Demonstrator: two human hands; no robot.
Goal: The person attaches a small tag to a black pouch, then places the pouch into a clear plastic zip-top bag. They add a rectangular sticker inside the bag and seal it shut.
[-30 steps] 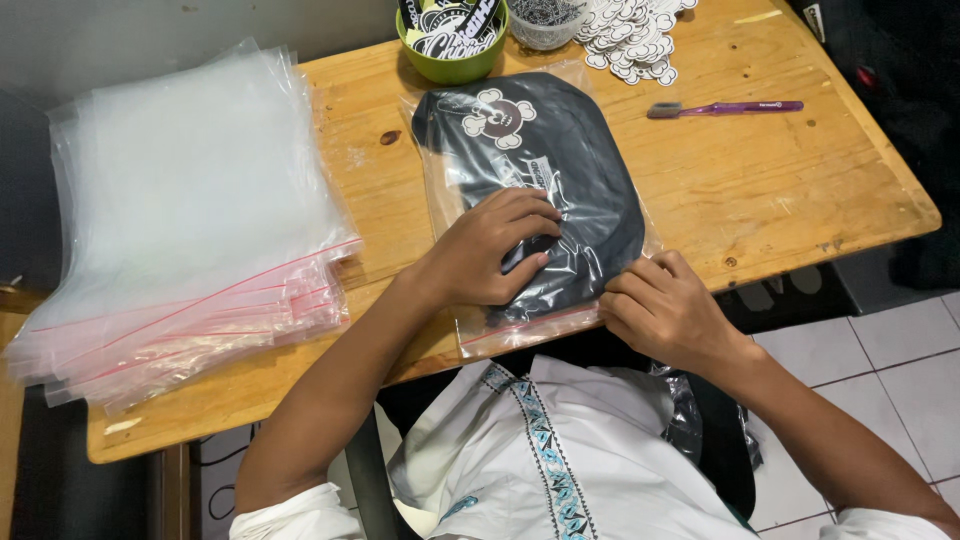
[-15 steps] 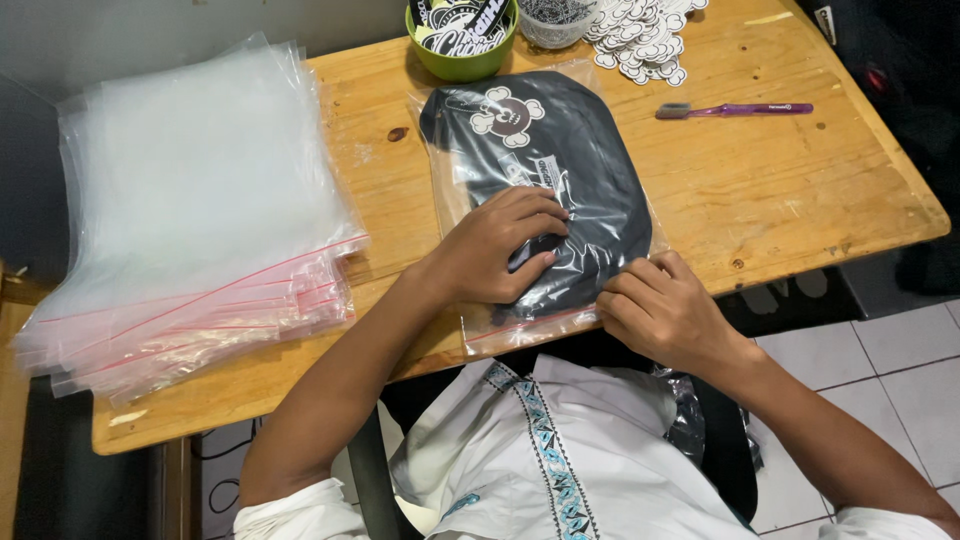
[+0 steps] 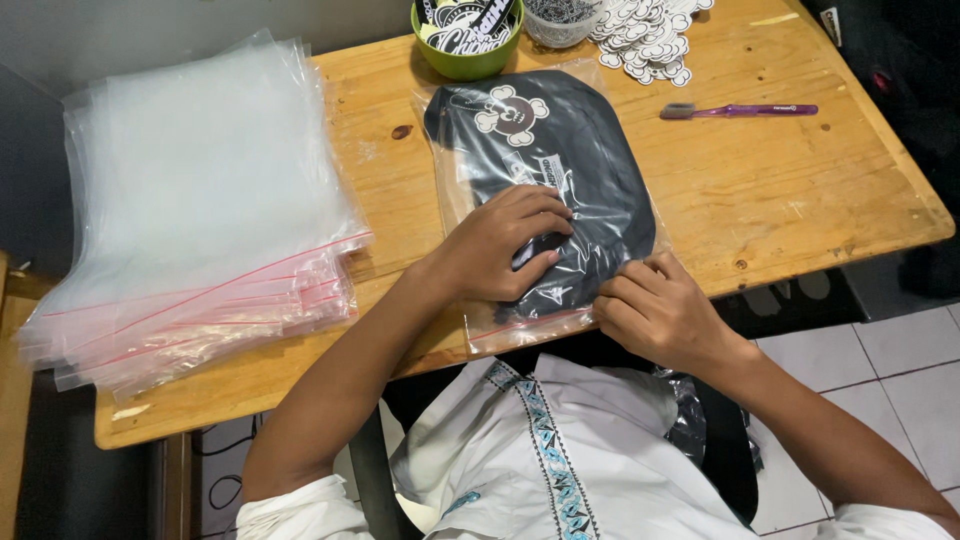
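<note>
Centrally, a dark folded garment (image 3: 560,170) lies inside a clear zip bag (image 3: 470,335) at the near table (image 3: 800,200) edge. Left hand (image 3: 500,245) presses flat on it, fingers spread, gripping nothing. Right hand (image 3: 655,310) appears to pinch the bag's near-right corner, fingers curled. Sealing seems in hand; next, a pinch run along the red strip. Spare bags (image 3: 190,210) sit left.

White short-sleeved shirt (image 3: 560,470) on this person, blue patterned embroidery running down the placket (image 3: 545,440), both forearms bare.
</note>
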